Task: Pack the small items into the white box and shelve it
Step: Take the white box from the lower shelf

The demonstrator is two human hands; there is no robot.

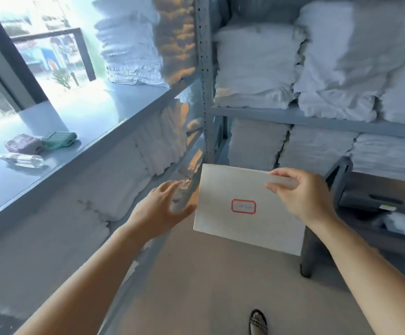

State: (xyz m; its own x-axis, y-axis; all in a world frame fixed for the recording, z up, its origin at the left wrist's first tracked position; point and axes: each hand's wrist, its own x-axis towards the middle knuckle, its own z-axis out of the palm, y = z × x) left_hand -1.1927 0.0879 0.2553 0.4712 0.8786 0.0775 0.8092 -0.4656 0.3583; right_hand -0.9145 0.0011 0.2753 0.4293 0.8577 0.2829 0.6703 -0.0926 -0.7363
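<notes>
3 items (27, 143) lie on the shelf (87, 112); right hand (303, 197) pinches the box (220, 221), left hand (160, 209) fingers spread: best support both sides, carry level.

Stacks of folded white towels (254, 66), window (39, 44), dark side table (380, 184) bearing a black device (368, 201), sandalled foot (258, 322)

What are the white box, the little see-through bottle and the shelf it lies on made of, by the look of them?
The white box: probably matte cardboard or paperboard; flat, dull faces, crisp edges, a red-bordered label.
The bottle: clear plastic most likely, possibly glass; the shelf shows through it.
The shelf: painted grey metal, seemingly; smooth sheen reflecting window light, perforated upright posts.
</notes>
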